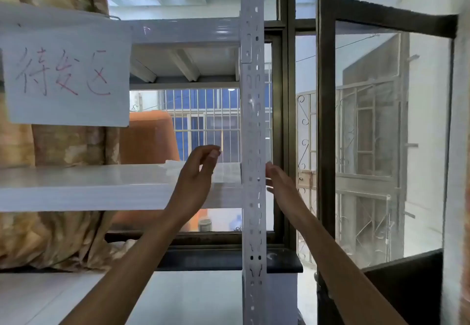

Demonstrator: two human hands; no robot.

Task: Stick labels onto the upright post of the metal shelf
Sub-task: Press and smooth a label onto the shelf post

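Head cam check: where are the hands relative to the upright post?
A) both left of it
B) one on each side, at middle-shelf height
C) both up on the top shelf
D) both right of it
B: the left hand is left of the upright post, in front of the middle shelf, while the right hand is at the post's right edge.

The white metal shelf's middle board (76,187) bears a small crumpled white scrap (173,167) near its upright post (253,121).
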